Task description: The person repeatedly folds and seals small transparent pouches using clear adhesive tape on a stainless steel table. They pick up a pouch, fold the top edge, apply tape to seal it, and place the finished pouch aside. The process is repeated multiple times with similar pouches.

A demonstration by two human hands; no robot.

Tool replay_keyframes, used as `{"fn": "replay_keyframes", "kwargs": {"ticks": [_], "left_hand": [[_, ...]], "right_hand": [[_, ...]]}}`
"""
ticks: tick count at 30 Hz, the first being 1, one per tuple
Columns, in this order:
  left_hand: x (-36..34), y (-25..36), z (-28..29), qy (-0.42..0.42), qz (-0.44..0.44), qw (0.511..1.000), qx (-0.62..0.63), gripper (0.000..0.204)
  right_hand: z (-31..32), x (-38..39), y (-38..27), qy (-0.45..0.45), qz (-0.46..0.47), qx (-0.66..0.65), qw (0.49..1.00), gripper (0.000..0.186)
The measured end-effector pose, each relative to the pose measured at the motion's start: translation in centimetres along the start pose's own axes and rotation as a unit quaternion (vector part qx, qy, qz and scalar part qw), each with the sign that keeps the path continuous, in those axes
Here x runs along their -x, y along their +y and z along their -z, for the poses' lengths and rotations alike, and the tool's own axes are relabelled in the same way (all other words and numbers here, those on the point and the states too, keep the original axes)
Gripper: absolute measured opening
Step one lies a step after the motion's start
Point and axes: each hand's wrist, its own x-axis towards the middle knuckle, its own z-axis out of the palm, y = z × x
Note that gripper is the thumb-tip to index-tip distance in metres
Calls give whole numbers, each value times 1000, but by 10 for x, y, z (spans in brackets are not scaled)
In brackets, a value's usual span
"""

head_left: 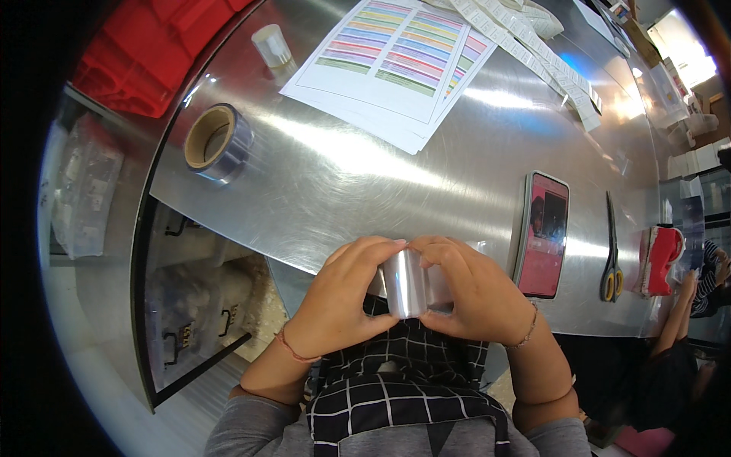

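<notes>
Just off the near edge of the steel table, both my hands close around a small shiny, clear-to-silver cylinder (405, 283). My left hand (346, 286) grips its left side, thumb at the lower end and fingertips at the upper end. From the other side my right hand (476, 286) pinches it the same way, and the index fingertips of both hands meet at the top. What the cylinder is exactly, and whether anything is inside it, does not show. Another small cylinder, pale-topped with an amber-looking end (271, 46), lies farther back on the table.
A roll of clear tape (217, 141) stands at the left edge near a red bin (145, 53). Colour-striped sheets (403, 53) and long label strips (533, 46) lie at the back. Rightward are a phone (544, 236), scissors (611, 263), a red tape dispenser (661, 259) and another person's arm (681, 308).
</notes>
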Motion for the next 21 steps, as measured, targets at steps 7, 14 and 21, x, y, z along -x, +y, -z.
{"fn": "replay_keyframes", "kwargs": {"ticks": [7,14,21], "left_hand": [[-3,15,6,-4,13,1000,-7,76],[-3,5,1,17,-5,1000,-19,70],[6,-2,-15,84,-3,996,-19,73]], "right_hand": [[0,-1,-4,2,9,22,1000,60],[2,1,-8,10,-3,-6,1000,71],[-8,16,-34,52,-161,-89,982,55]]}}
